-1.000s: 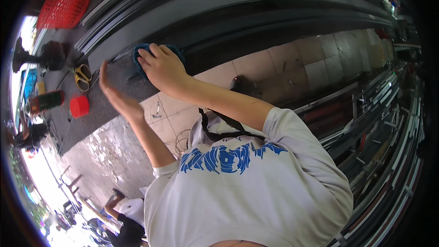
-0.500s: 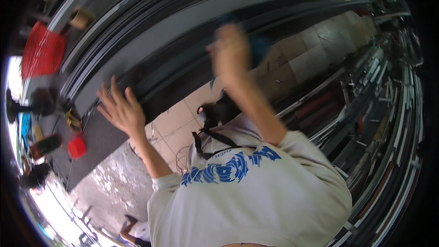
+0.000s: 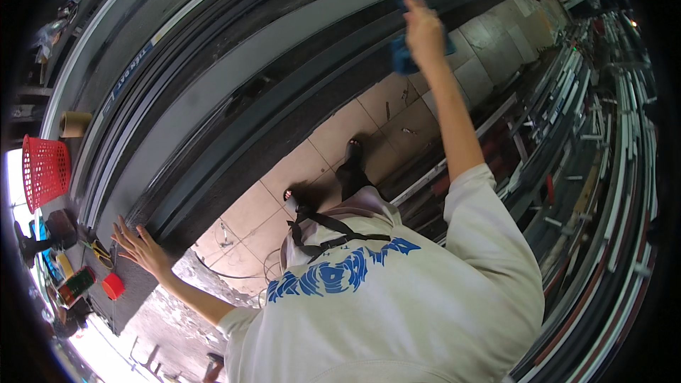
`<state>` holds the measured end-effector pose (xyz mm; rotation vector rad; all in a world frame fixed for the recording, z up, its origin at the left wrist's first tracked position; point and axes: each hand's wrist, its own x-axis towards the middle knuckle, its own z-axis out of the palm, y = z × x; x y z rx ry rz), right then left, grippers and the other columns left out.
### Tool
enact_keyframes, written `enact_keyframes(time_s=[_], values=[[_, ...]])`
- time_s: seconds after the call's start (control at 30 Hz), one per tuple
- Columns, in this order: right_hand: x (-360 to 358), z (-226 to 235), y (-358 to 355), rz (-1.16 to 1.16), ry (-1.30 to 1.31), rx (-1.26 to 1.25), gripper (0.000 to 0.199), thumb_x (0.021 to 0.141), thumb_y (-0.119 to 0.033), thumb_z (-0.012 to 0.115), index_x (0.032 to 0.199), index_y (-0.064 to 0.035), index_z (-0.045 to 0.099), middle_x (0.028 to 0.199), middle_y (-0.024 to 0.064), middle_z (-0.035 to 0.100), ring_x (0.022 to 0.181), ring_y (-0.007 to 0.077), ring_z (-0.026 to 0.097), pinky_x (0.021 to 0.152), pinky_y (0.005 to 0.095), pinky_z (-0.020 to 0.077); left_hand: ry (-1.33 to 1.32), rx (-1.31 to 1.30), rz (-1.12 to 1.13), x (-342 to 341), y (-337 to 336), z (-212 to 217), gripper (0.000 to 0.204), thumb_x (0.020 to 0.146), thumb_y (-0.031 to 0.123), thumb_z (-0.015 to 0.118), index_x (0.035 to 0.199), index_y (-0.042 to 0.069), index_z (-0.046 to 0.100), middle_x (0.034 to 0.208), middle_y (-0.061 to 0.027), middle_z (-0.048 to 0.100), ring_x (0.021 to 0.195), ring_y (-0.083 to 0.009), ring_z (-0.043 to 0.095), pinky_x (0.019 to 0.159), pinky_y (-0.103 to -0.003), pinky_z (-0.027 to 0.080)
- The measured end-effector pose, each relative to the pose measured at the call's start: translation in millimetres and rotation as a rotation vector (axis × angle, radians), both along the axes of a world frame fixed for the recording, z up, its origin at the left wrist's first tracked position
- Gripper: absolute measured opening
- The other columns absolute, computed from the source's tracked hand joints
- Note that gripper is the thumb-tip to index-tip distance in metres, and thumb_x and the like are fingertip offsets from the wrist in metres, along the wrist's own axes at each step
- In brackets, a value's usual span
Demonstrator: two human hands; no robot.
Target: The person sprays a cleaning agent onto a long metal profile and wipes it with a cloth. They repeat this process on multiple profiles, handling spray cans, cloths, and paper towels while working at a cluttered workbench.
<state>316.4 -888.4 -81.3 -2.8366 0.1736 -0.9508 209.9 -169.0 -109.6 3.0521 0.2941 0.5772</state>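
Observation:
My left hand rests with spread fingers near the left end of the long dark grey metal profiles on the bench. Farther off to the right, my right hand is closed around a dark blue object. Its wider part shows below and beside the hand, and a narrow blue bit sticks out past the fingertips. The hand hides its middle, so I cannot tell its kind. It is over the near edge of the profiles.
At the left stand a red perforated basket, a cardboard roll and a red round item. Racks of metal bars fill the right side. Floor tiles lie between, with my feet on them.
My right hand has moved away to the right with the blue object. My left hand has shifted left and nearer along the profiles, fingers still spread. The view has shifted too.

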Motion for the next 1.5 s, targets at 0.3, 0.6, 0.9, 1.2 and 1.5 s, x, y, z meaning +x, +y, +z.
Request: enact_keyframes(time_s=[0.3, 0.6, 0.9, 1.2, 1.5], values=[[-41.7, 0.8, 96.0, 0.754, 0.14, 0.517, 0.056, 0.079, 0.008, 0.063, 0.134, -0.0014, 0.058, 0.12, 0.0173, 0.067, 0.104, 0.0325, 0.066, 0.097, 0.043, 0.0467, -0.192, -0.298, -0.201, 59.1, -295.0, 34.2, 0.05, 0.103, 0.037, 0.05, 0.149, 0.021, 0.044, 0.159, -0.0121, 0.031, 0.151, -0.0341, 0.02, 0.12, -0.062, 0.009], [38.1, -11.3, -212.6, 0.022, -0.015, 0.154, 0.031, 0.095, -0.004, 0.056, 0.124, -0.0029, 0.065, 0.113, 0.0171, 0.07, 0.093, 0.0297, 0.071, 0.086, 0.0406, 0.0557, 0.071, -0.266, -0.51, 117.4, -531.0, 55.6, 0.048, 0.104, 0.043, 0.045, 0.143, 0.016, 0.05, 0.156, -0.0156, 0.035, 0.15, -0.0368, 0.022, 0.122, -0.054, 0.009], [6.1, 13.4, -90.2, 0.339, 0.091, 0.407, 0.028, 0.083, 0.001, 0.07, 0.111, -0.0032, 0.07, 0.106, 0.0125, 0.071, 0.098, 0.0321, 0.061, 0.089, 0.041, 0.0514, 0.006, -0.204, -0.465, 115.8, -529.5, 42.4, 0.049, 0.102, 0.043, 0.047, 0.142, 0.015, 0.051, 0.154, -0.016, 0.036, 0.148, -0.0382, 0.024, 0.121, -0.055, 0.017], [84.9, -14.7, -414.5, -0.065, 0.065, 0.158, 0.021, 0.091, -0.01, 0.062, 0.109, -0.0017, 0.068, 0.105, 0.0148, 0.073, 0.097, 0.034, 0.065, 0.086, 0.0435, 0.0508, -0.135, -0.154, -0.329, 115.5, -531.0, 37.4, 0.036, 0.101, 0.034, 0.052, 0.129, 0.013, 0.062, 0.145, -0.0157, 0.046, 0.145, -0.0384, 0.031, 0.117, -0.056, 0.024], [40.4, 18.7, -327.1, 0.262, 0.017, 0.443, 0.027, 0.083, 0.006, 0.07, 0.105, -0.0017, 0.059, 0.096, 0.0144, 0.064, 0.092, 0.0276, 0.07, 0.079, 0.035, 0.0578, -0.317, -0.039, -0.297, 107.7, -538.2, 30.8, 0.023, 0.095, 0.018, 0.053, 0.087, 0.007, 0.071, 0.092, -0.0075, 0.068, 0.093, -0.0267, 0.063, 0.091, -0.041, 0.041]])
